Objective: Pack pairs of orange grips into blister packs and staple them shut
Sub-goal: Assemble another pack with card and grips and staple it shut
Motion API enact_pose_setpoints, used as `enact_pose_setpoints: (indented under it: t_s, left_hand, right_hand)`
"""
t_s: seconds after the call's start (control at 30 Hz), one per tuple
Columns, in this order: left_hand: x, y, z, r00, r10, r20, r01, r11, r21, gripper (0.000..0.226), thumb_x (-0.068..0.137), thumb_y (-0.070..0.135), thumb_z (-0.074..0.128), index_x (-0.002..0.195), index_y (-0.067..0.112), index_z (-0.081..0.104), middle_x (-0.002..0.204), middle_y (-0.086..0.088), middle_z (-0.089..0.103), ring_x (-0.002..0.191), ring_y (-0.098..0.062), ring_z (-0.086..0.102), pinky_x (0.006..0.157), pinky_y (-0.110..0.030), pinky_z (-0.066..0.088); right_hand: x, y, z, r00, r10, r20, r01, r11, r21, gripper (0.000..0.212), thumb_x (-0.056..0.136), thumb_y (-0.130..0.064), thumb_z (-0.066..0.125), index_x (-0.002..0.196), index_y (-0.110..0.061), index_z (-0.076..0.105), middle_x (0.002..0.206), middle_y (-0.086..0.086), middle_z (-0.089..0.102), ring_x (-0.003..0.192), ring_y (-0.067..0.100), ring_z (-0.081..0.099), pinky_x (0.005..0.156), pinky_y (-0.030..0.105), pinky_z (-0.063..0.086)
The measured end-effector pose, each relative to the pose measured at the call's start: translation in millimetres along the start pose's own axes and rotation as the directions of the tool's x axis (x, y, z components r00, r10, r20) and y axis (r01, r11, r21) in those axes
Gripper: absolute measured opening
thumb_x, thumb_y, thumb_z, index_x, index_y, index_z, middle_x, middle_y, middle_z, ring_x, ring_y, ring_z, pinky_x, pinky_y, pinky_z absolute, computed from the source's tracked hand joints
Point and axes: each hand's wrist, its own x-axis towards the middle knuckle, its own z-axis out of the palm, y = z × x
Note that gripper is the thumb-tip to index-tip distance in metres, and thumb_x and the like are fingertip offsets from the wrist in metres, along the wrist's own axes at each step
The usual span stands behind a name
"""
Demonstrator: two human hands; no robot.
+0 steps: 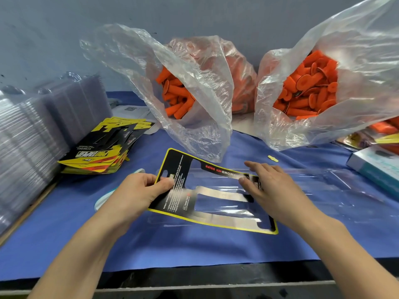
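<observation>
A black card insert with a yellow border (pixel 179 169) lies in a clear blister pack (pixel 218 214) on the blue mat, in the middle. My left hand (pixel 138 190) pinches the card's left edge between thumb and fingers. My right hand (pixel 267 182) rests on the card's right part with fingers spread and nearly straight. Orange grips (pixel 177 98) fill an open clear plastic bag at the back centre. More orange grips (pixel 311 87) fill a second bag at the back right.
A stack of printed card inserts (pixel 101 152) lies at the left, beside tall piles of clear blister shells (pixel 32 134). A light blue box (pixel 375 165) sits at the right edge. Packed items (pixel 380 134) lie behind it. The blue mat (pixel 194 251) ends at a dark table edge.
</observation>
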Motion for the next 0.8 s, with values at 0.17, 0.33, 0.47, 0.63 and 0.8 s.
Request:
enact_pose_setpoints:
  t_s: [0.17,0.33,0.47,0.63,0.8]
  left_hand:
    - [0,5,1,0.993,0.025,-0.118,-0.023,1.000,0.018,0.037,0.088,0.043,0.069,0.069,0.012,0.074,0.088,-0.015,0.072,0.087,-0.032,0.068,0.087,-0.048,0.050]
    - [-1,3,5,0.991,0.053,-0.125,-0.045,0.997,0.066,0.038,0.089,0.040,0.069,0.074,0.005,0.073,0.092,-0.022,0.063,0.090,-0.035,0.064,0.091,-0.050,0.048]
    - [-1,0,7,0.994,0.037,-0.105,-0.029,0.997,0.077,0.043,0.090,0.039,0.069,0.078,-0.003,0.070,0.061,0.002,0.057,0.098,-0.020,0.058,0.088,-0.040,0.046]
    - [-2,-2,8,0.988,0.068,-0.141,-0.033,0.971,0.237,0.045,0.089,0.041,0.066,0.078,-0.002,0.067,0.072,-0.011,0.062,0.077,-0.028,0.059,0.064,-0.033,0.037]
    - [-11,0,12,0.981,0.136,-0.138,-0.046,0.855,0.517,0.046,0.087,0.048,0.062,0.059,0.016,0.046,0.055,0.003,0.050,0.058,-0.015,0.050,0.053,-0.032,0.032]
  right_hand:
    - [1,-2,-2,1.000,0.000,-0.010,0.000,1.000,0.005,0.055,0.098,-0.054,0.041,0.144,-0.027,0.042,0.129,-0.003,0.055,0.126,0.023,0.041,0.103,0.036,0.035]
    - [2,-3,-1,0.999,-0.034,-0.030,0.031,0.993,-0.116,0.051,0.098,-0.051,0.045,0.142,-0.027,0.045,0.127,-0.002,0.053,0.123,0.024,0.045,0.101,0.037,0.037]
    - [3,-3,2,0.997,-0.054,-0.052,0.045,0.986,-0.158,0.043,0.097,-0.048,0.049,0.136,-0.029,0.050,0.125,-0.004,0.054,0.116,0.024,0.050,0.096,0.035,0.038]
    - [5,-5,5,0.990,-0.081,-0.119,0.056,0.979,-0.198,0.032,0.097,-0.043,0.052,0.126,-0.029,0.057,0.117,-0.005,0.057,0.108,0.024,0.053,0.087,0.034,0.036]
    - [3,-10,4,0.981,-0.094,-0.169,0.046,0.962,-0.267,0.022,0.098,-0.041,0.050,0.116,-0.030,0.056,0.110,-0.005,0.059,0.098,0.024,0.057,0.072,0.034,0.034]
